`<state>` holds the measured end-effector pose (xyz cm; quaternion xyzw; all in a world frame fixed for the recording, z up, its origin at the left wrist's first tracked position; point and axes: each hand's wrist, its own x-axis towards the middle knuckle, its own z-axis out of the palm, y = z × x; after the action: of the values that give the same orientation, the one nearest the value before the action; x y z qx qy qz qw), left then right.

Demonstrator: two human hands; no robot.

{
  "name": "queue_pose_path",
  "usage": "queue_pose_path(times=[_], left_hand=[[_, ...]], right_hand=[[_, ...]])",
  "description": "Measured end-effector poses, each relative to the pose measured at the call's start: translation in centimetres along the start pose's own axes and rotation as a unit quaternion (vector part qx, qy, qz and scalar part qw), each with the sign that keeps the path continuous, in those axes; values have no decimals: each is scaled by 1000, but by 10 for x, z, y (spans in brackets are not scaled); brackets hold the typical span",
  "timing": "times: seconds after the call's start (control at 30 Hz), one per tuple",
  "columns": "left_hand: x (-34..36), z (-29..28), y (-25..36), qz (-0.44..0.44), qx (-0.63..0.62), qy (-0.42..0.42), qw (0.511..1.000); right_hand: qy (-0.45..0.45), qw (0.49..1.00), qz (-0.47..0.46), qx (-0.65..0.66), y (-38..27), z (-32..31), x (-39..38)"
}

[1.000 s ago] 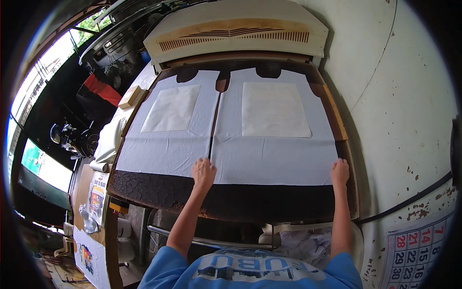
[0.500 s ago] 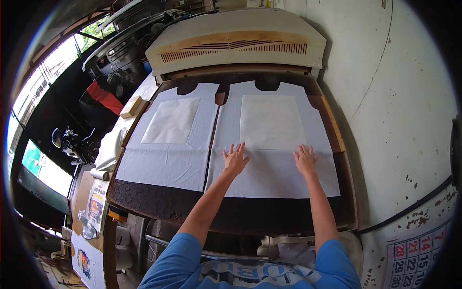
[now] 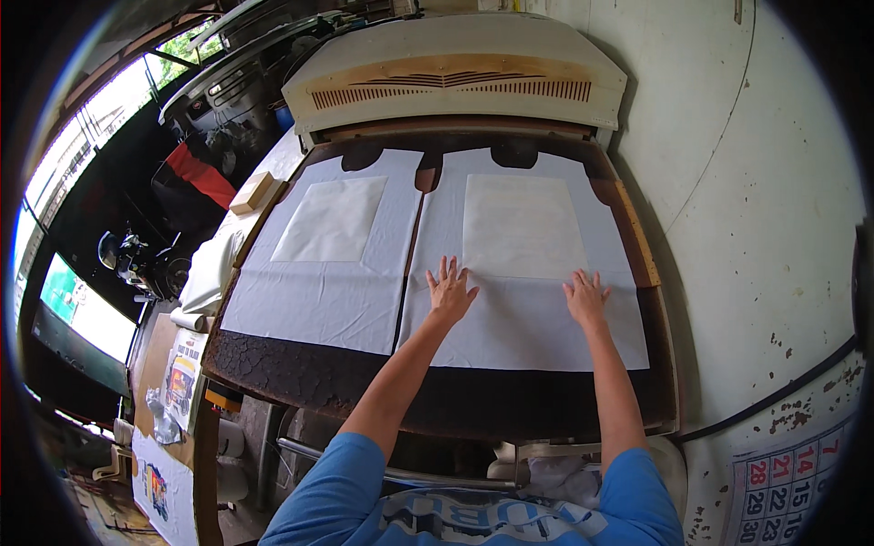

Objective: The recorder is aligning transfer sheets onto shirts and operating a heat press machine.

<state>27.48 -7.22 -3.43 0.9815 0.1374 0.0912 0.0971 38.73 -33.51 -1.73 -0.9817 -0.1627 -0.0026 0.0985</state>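
Note:
Two white fabric panels lie side by side on a dark, cracked press bed (image 3: pixel 319 387). My left hand (image 3: pixel 450 291) rests flat, fingers spread, on the right fabric panel (image 3: pixel 528 314) near its left edge. My right hand (image 3: pixel 586 298) lies flat on the same panel, further right. Both hands sit just below a paler rectangular sheet (image 3: pixel 521 225) on that panel. The left fabric panel (image 3: pixel 323 291) carries its own pale rectangular sheet (image 3: pixel 332 218) and is untouched.
A cream heat-press housing (image 3: pixel 455 77) with vent slots stands at the far end of the bed. A white stained wall (image 3: pixel 756 209) runs along the right, with a calendar (image 3: pixel 783 491) low down. Cluttered shelves, a wooden block (image 3: pixel 252 193) and machinery fill the left side.
Both hands have moved from the near edge of the fabric up onto the right panel, the left hand crossing over from the seam area. They now lie flat just below the pale sheet.

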Motion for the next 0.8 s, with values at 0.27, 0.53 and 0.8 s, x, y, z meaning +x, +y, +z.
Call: queue_pose_path(times=[0.27,0.53,0.8], left_hand=[[-73,-27,0,97,-115,104,983],[-294,-76,-79,64,-218,159,961],[-361,-84,-155,-89,-218,229,945]], right_hand=[[138,989,-46,22,-13,4,-56],[232,914,-222,249,-89,2,-261],[217,939,-120,240,-106,33,-351]])
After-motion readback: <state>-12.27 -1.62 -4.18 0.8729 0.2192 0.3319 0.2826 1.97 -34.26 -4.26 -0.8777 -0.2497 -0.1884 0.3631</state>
